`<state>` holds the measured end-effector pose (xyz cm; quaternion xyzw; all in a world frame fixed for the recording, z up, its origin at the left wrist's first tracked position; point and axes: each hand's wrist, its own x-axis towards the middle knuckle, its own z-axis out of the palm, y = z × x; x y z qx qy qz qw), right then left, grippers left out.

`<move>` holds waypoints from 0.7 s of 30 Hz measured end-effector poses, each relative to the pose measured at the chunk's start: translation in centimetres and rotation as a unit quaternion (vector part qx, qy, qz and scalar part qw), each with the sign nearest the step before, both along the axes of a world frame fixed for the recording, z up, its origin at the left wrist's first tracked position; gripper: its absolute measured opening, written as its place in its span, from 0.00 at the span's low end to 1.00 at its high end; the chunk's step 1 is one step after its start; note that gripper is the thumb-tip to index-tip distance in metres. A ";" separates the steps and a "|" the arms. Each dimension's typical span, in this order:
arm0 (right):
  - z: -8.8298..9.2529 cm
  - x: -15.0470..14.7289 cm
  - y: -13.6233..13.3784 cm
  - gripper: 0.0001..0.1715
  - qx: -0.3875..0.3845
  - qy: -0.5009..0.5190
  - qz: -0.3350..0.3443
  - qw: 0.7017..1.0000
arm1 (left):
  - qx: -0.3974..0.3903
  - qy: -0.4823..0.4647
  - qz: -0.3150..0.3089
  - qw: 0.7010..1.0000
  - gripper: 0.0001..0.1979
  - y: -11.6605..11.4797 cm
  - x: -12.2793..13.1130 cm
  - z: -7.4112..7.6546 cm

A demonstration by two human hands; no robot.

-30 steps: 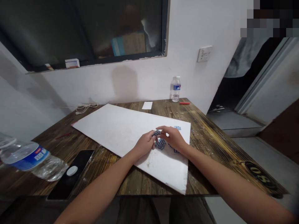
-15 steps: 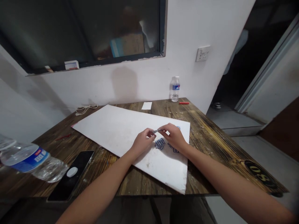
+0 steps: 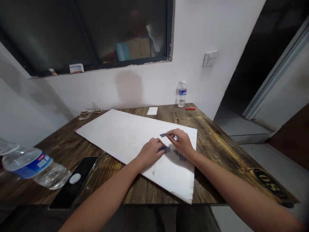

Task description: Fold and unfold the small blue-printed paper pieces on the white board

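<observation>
Over the white board (image 3: 111, 135), my right hand (image 3: 181, 141) pinches one small flat piece (image 3: 164, 135), dark blue and pale striped, by its right end. The piece is held tilted above the board. Lower and to the left, my left hand (image 3: 151, 150) is closed, with thumb and fingertips at a small pile of similar blue-outlined pieces (image 3: 167, 149). Those fingers partly cover the pile and seem to grip a piece in it. More blue-outlined pieces (image 3: 182, 157) lie on the board below my right hand, partly in its shadow.
A phone (image 3: 83, 167) with a white disc and a large water bottle (image 3: 36, 164) are at the left. Toward the wall are a white cable (image 3: 89, 112), a white card (image 3: 152, 111), a small water bottle (image 3: 182, 95) and a red pen (image 3: 190, 109). The wooden table (image 3: 217, 154) surrounds the board.
My hands were together on one piece. They have parted: my right hand keeps the piece, while my left hand has come down to the pile. The view has shifted slightly.
</observation>
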<state>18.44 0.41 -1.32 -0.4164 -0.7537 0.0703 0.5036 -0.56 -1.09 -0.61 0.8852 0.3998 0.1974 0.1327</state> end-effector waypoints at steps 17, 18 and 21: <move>0.0 0.0 0.0 0.11 0.001 -0.021 -0.007 1.000 | 0.011 0.012 0.013 1.000 0.10 0.1 0.1 -0.4; 0.0 0.0 0.0 0.11 0.001 -0.023 -0.006 1.000 | 0.012 0.012 0.016 1.000 0.10 0.1 0.1 -0.3; 0.0 0.0 0.0 0.11 -0.002 -0.033 -0.002 0.999 | 0.015 0.013 0.033 0.999 0.09 0.0 0.1 0.1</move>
